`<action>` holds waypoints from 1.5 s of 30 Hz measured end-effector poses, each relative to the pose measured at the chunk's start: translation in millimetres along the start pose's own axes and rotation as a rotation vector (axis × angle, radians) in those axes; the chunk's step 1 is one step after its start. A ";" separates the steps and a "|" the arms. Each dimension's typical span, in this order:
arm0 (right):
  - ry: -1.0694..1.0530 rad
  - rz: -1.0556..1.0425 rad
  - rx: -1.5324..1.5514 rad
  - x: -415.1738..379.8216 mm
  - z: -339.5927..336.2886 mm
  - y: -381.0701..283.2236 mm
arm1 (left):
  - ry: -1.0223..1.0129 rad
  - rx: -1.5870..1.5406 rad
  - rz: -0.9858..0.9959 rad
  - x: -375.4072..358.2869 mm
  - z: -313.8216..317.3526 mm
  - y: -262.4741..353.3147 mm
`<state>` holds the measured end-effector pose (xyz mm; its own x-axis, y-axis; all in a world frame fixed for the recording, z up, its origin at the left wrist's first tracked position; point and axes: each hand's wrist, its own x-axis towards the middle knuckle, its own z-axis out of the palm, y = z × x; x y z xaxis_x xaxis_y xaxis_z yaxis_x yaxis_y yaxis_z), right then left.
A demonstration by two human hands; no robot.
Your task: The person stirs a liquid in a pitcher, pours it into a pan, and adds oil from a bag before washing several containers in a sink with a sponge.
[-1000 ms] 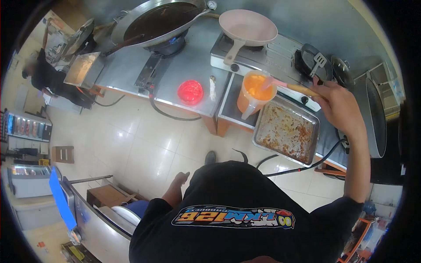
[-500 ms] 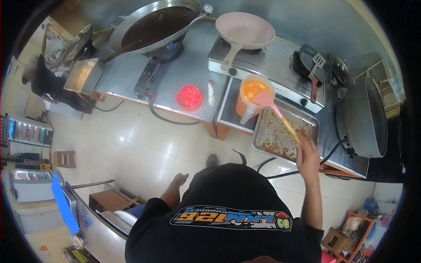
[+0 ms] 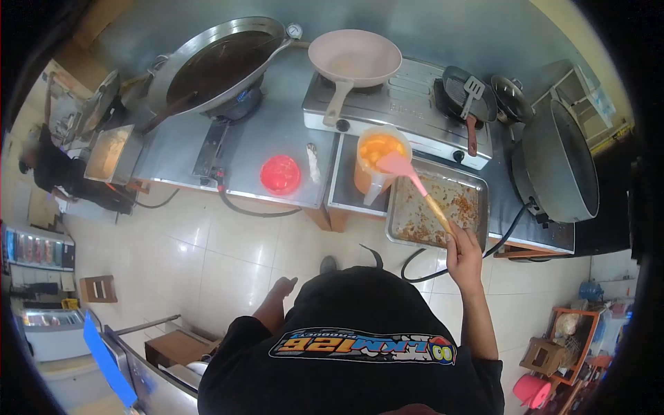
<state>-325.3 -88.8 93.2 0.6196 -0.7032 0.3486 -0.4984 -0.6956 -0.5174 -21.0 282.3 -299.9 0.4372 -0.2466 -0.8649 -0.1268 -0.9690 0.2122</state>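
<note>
In my right hand (image 3: 465, 259) is the wooden handle of a silicone spatula (image 3: 395, 164), its pink head overlapping the near rim of a plastic jug (image 3: 363, 178). An orange liquid with brighter yellow-orange lumps (image 3: 380, 147) fills much of the jug, whose handle points towards me. Just under the spatula's handle lies a metal baking tray (image 3: 401, 225) strewn with brown crumbs. My left hand (image 3: 280, 288) hangs low beside my body, its thumb stretched out and nothing seen in it.
A pink frying pan (image 3: 354, 59) rests on the gas stove (image 3: 408, 104), with a small dark pan and slotted turner to its right. Left are a red bowl (image 3: 280, 175), a large wok (image 3: 155, 93) of dark liquid and a metal tin (image 3: 131, 155). Another person (image 3: 69, 166) stands far left.
The view has shifted, so the counter sits further left and lower. My right hand still holds the spatula at the jug; its head stays by the rim.
</note>
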 end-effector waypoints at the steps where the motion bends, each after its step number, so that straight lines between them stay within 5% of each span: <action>1: -0.003 0.000 0.008 0.8 1.1 -1.8 | -0.004 -0.006 0.010 2.3 -1.3 2.1; 4: -0.015 -0.047 -0.009 6.5 -2.2 -1.8 | -0.024 -0.047 0.035 13.4 2.6 -0.1; 11: 0.063 0.579 0.885 27.6 19.4 6.7 | -0.088 -0.086 -0.026 33.4 20.6 -28.6; 15: 0.235 0.711 1.049 33.4 43.3 13.8 | -0.133 -0.094 -0.054 45.6 33.9 -55.0; 18: 0.247 0.737 0.940 39.9 63.0 26.8 | -0.171 -0.065 -0.104 35.6 25.0 -71.2; 25: 0.436 0.216 0.324 145.3 165.3 100.9 | -0.114 -0.036 -0.114 56.0 -24.9 -94.2; 27: 0.322 0.316 0.049 174.6 172.6 100.2 | -0.044 -0.011 -0.063 38.1 -60.9 -78.6; 32: 0.187 0.320 0.088 195.0 199.2 108.2 | 0.248 -0.102 0.216 49.2 -89.7 -101.4; 39: 0.238 0.523 0.478 167.1 213.2 117.7 | -0.013 -0.069 -0.103 9.3 -75.3 -112.4; 43: 0.444 0.705 0.525 137.5 196.2 133.5 | -0.082 0.061 0.065 -6.9 -53.7 -120.1; 45: 0.546 0.543 0.301 101.8 178.2 187.7 | -0.110 0.084 0.147 -7.7 -47.3 -123.4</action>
<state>-247.7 -264.8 -107.7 -0.0811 -0.9565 0.2804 -0.4115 -0.2241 -0.8834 33.4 403.0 -297.9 0.3088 -0.3775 -0.8730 -0.2575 -0.9168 0.3054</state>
